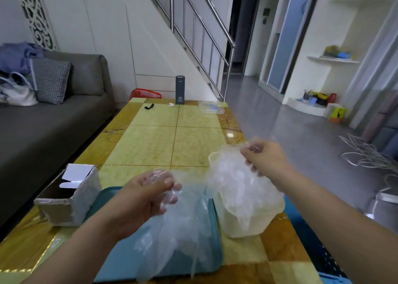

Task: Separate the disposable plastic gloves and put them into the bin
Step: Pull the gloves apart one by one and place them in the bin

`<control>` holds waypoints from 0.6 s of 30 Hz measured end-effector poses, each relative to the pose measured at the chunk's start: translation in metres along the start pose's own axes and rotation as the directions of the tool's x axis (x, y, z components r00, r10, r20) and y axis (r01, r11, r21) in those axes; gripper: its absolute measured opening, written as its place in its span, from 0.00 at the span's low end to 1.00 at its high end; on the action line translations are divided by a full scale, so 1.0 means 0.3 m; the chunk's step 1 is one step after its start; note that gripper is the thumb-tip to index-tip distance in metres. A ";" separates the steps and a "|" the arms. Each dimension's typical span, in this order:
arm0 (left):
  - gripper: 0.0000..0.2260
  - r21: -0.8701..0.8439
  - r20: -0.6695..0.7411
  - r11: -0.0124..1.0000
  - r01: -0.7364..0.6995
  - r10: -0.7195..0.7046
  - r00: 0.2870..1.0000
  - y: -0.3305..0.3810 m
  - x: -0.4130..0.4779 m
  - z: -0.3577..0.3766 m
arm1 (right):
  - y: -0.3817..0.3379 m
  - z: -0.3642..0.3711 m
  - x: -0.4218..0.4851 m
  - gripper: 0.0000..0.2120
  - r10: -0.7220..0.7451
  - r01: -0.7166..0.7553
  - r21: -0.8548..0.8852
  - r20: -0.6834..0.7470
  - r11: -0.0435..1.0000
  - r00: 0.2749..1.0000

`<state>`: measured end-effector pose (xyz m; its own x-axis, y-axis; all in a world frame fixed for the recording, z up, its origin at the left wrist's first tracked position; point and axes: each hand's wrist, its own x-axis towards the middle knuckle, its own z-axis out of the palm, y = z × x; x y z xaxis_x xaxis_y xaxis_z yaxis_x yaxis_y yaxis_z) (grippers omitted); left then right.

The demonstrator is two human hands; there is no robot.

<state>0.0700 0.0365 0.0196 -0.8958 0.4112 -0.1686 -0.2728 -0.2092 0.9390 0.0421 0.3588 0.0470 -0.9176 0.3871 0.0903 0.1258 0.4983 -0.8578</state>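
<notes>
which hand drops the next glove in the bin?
Right. The right hand pinches a glove directly over the cream bin; the left hand holds the bunch over the teal tray, beside the bin.

**Both hands up, each pinching thin plastic**

The left hand (148,197) comes in from the lower left on a bare left forearm (86,240). The back of the hand is turned up and the wrist is nearly straight. Its fingers curl in toward the thumb, and the tips pinch a bunch of clear gloves (172,230) that hangs below the hand. The right hand (266,157) sits higher and farther forward, well apart from the left, on a bare right forearm (336,204) reaching in from the lower right. Its fingers curl and, with the thumb, pinch a clear glove (230,167) that trails down to the left of its knuckles.
</notes>
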 end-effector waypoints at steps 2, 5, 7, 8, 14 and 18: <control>0.06 0.041 0.076 0.999 -0.015 0.012 0.997 0.030 0.021 0.029 | 0.036 0.007 0.054 0.10 -0.027 0.025 -0.094 -0.027 0.995 0.999; 0.04 0.038 0.172 0.998 -0.045 0.038 0.984 0.068 0.041 0.065 | 0.083 0.031 0.127 0.14 -0.030 0.021 -0.405 -0.015 0.914 0.999; 0.04 0.022 0.238 0.998 -0.066 0.059 0.970 0.088 0.052 0.100 | 0.087 0.043 0.130 0.11 -0.034 0.031 -0.597 0.006 0.801 0.999; 0.06 0.016 0.265 0.998 -0.069 0.062 0.962 0.095 0.059 0.120 | 0.086 0.051 0.124 0.11 -0.027 0.042 -0.652 0.034 0.757 0.999; 0.08 0.008 0.352 0.997 -0.082 0.074 0.933 0.159 0.169 0.272 | 0.164 0.080 0.142 0.10 0.053 0.034 -0.529 0.148 0.848 0.988; 0.09 0.020 0.242 0.992 -0.126 0.118 0.963 0.161 0.361 0.376 | 0.069 -0.046 0.129 0.11 0.072 -0.047 -0.241 0.096 0.969 0.993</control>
<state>-0.0006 0.1711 0.0804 -0.8101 0.5859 0.0207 -0.1502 -0.2416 0.9587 0.0143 0.3948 0.0397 -0.9383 0.3452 -0.0205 0.2555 0.6520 -0.7138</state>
